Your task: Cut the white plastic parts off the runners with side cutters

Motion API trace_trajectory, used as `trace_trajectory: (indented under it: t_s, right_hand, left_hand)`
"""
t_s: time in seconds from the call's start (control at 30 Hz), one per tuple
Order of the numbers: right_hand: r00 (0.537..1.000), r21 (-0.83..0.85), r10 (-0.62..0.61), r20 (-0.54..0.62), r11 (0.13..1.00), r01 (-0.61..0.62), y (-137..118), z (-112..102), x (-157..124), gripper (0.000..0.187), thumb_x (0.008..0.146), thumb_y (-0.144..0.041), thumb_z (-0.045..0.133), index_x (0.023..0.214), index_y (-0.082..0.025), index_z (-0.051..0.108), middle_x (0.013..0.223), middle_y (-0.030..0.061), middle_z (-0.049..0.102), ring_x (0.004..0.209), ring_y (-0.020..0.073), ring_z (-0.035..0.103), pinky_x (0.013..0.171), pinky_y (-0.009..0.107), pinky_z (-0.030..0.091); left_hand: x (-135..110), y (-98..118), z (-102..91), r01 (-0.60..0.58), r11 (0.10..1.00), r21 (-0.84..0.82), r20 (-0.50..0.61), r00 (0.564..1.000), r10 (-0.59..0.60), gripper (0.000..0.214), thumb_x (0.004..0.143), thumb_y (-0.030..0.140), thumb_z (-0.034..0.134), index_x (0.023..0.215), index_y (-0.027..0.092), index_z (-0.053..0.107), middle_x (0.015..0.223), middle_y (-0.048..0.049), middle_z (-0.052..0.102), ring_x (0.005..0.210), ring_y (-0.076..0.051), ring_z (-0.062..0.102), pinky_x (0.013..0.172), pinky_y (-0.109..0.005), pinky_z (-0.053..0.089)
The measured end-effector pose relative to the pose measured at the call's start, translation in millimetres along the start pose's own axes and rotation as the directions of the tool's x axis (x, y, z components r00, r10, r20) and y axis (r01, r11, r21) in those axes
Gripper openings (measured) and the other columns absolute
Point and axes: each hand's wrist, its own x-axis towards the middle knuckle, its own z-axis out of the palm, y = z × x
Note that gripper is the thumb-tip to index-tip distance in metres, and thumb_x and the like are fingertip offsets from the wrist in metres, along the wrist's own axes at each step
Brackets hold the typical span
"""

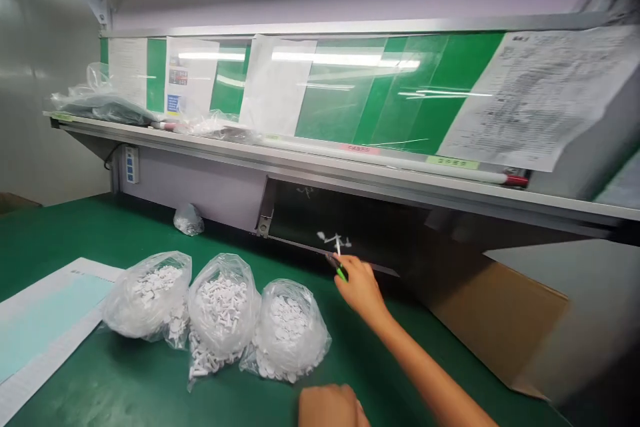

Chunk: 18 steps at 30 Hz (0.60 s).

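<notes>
In the head view, the nearest thing is the left hand (329, 407), cut by the lower edge; its fingers look folded, but I cannot tell if they hold anything. Farther away, the right hand (361, 283) has its fingers closed on a slim black-and-green tool (341, 273), perhaps nippers. The white branched piece (338, 240) is just above these fingertips, before the dark panel (360, 217); its stem reaches toward them, and whether they pinch it is not certain. I judge this piece as plastic, very light and rather stiff, with thin arms which could snap, so the stem is the better place to hold. To the left, three clear bags (225, 307) of small white parts stand on the green tabletop (100, 380). The tool's tip is hard to make out, the piece's ends are blurred, and the palm is hidden.
</notes>
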Motion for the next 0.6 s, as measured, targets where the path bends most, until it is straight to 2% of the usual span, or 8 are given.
trace_trajectory:
  t_s: [0.13, 0.2, 0.27, 0.37, 0.47, 0.53, 0.6]
  right_hand:
    - [0.97, 0.106, -0.229, -0.082, 0.966, 0.237, 19.5, -16.5, -111.4, 0.053, 0.066, -0.008, 0.043, 0.116, -0.026, 0.053, 0.11, 0.0055, 0.057, 0.095, 0.0229, 0.051, 0.076, 0.038, 0.046]
    - [0.962, 0.105, -0.265, -0.06, 0.957, 0.27, 22.6, -26.5, -154.4, 0.056, 0.064, -0.005, 0.043, 0.116, -0.026, 0.051, 0.109, 0.0057, 0.058, 0.096, 0.0231, 0.05, 0.076, 0.038, 0.045]
    - [0.957, 0.082, -0.288, -0.038, 0.954, 0.29, 23.1, -36.1, -183.2, 0.056, 0.062, -0.003, 0.045, 0.114, -0.023, 0.052, 0.108, 0.0067, 0.059, 0.097, 0.024, 0.05, 0.077, 0.04, 0.043]
    - [0.906, 0.058, -0.422, -0.019, 0.904, 0.423, 23.2, -46.9, -202.0, 0.052, 0.06, -0.001, 0.049, 0.109, -0.019, 0.054, 0.106, 0.0091, 0.061, 0.096, 0.0256, 0.048, 0.078, 0.041, 0.04]
    - [0.823, 0.066, -0.568, 0.018, 0.822, 0.566, 24.1, -53.0, -203.5, 0.049, 0.062, -0.003, 0.051, 0.109, -0.016, 0.054, 0.105, 0.0111, 0.061, 0.095, 0.0259, 0.048, 0.078, 0.042, 0.037]
    - [0.806, 0.078, -0.592, 0.032, 0.805, 0.588, 25.1, -55.4, -201.4, 0.047, 0.064, -0.004, 0.051, 0.109, -0.016, 0.053, 0.105, 0.0116, 0.06, 0.094, 0.0256, 0.048, 0.078, 0.043, 0.036]
    - [0.811, 0.087, -0.585, 0.033, 0.81, 0.58, 26.2, -57.1, -199.6, 0.047, 0.065, -0.005, 0.051, 0.111, -0.017, 0.053, 0.107, 0.0114, 0.06, 0.095, 0.0256, 0.048, 0.078, 0.042, 0.036]
  left_hand:
    - [-6.5, -8.3, -2.1, 0.028, 0.997, -0.065, -0.146, 0.989, -0.037, 0.034, 0.089, 0.026, 0.022, 0.091, 0.018, 0.055, 0.09, -0.0102, 0.065, 0.083, -0.023, 0.062, 0.069, -0.032, 0.044]
    - [-8.1, -10.2, -2.2, 0.002, 0.993, -0.115, -0.219, 0.975, -0.027, 0.033, 0.091, 0.027, 0.021, 0.092, 0.017, 0.052, 0.091, -0.0096, 0.063, 0.085, -0.02, 0.061, 0.073, -0.03, 0.044]
    - [-9.6, -10.7, -3.1, -0.017, 0.988, -0.152, -0.266, 0.964, -0.025, 0.031, 0.092, 0.031, 0.022, 0.098, 0.015, 0.049, 0.093, -0.0103, 0.062, 0.087, -0.02, 0.06, 0.075, -0.029, 0.044]
    - [-12.8, -9.1, -6.7, -0.018, 0.995, -0.095, -0.295, 0.955, -0.011, 0.033, 0.093, 0.036, 0.025, 0.104, 0.014, 0.046, 0.096, -0.0117, 0.061, 0.089, -0.021, 0.06, 0.074, -0.029, 0.045]
    - [-16.4, -7.1, -11.9, 0.016, 0.994, 0.104, -0.252, 0.968, 0.01, 0.031, 0.094, 0.033, 0.025, 0.102, 0.014, 0.048, 0.095, -0.0109, 0.062, 0.084, -0.02, 0.062, 0.069, -0.027, 0.045]
    - [-18.4, -7.3, -15.3, 0.036, 0.977, 0.212, -0.207, 0.978, 0.009, 0.029, 0.094, 0.03, 0.026, 0.097, 0.014, 0.051, 0.091, -0.0104, 0.063, 0.078, -0.02, 0.063, 0.066, -0.027, 0.044]
    - [-19.9, -9.2, -18.7, 0.046, 0.964, 0.26, -0.175, 0.985, 0.0, 0.029, 0.093, 0.029, 0.029, 0.091, 0.013, 0.053, 0.088, -0.0109, 0.064, 0.075, -0.022, 0.063, 0.063, -0.028, 0.044]
